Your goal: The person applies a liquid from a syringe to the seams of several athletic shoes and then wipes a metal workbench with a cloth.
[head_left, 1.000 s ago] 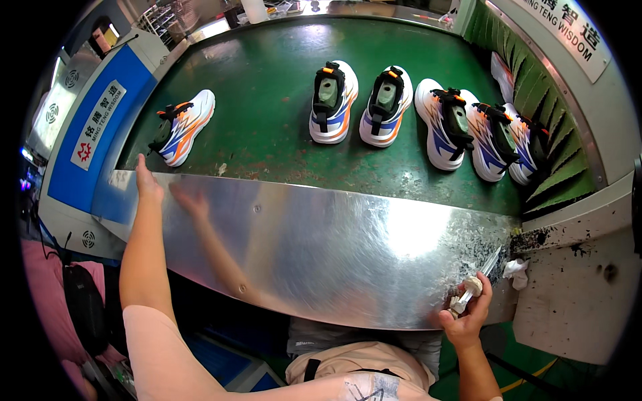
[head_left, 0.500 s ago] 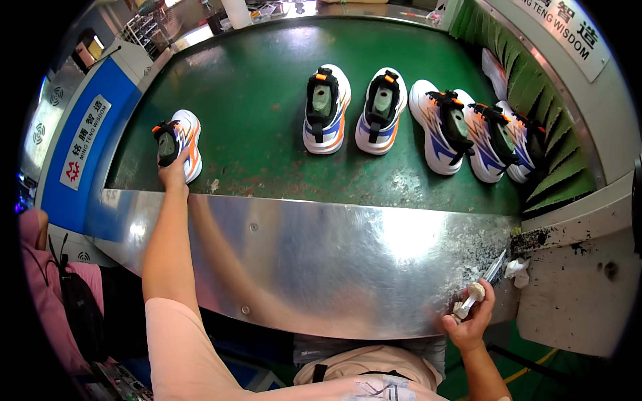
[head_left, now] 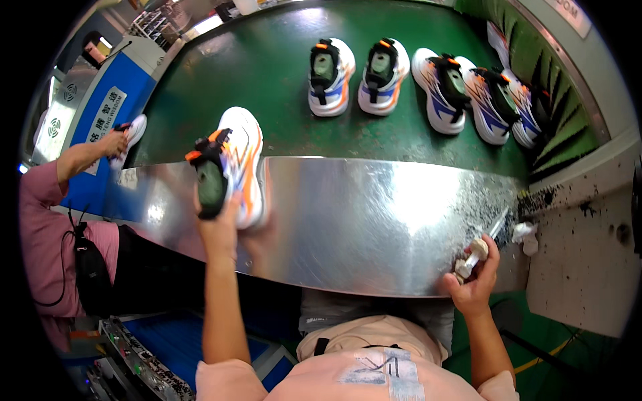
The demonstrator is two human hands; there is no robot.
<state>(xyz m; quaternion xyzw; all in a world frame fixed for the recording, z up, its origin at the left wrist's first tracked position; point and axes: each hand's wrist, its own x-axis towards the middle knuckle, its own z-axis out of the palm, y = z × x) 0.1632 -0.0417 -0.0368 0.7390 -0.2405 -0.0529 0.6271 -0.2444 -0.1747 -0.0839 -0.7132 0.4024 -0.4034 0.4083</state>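
My left hand (head_left: 223, 224) is closed around the heel end of a white sneaker (head_left: 246, 144) with orange and purple-blue trim, a black collar and a grey-green insert inside it. The sneaker is above the inner edge of the metal ledge (head_left: 348, 227), its toe pointing away from me. At the right end of the ledge, my right hand (head_left: 476, 291) grips a slim pointed tool (head_left: 479, 250) with a pale, lumpy handle. Its narrow tip points up and to the right; the exact kind of tool is unclear.
Two matching sneakers (head_left: 330, 80) stand mid-belt on the green conveyor (head_left: 281, 87). Several more (head_left: 438, 93) lean together at the right, beside green curtain strips (head_left: 568, 127). At the left, a co-worker's hand (head_left: 115, 143) holds another shoe (head_left: 136, 137). Crumpled white material (head_left: 526, 237) lies by the right wall.
My left hand has brought the sneaker off the belt, toward me and rightward. A co-worker's arm with a shoe has appeared at the left. My right hand keeps its hold on the tool.
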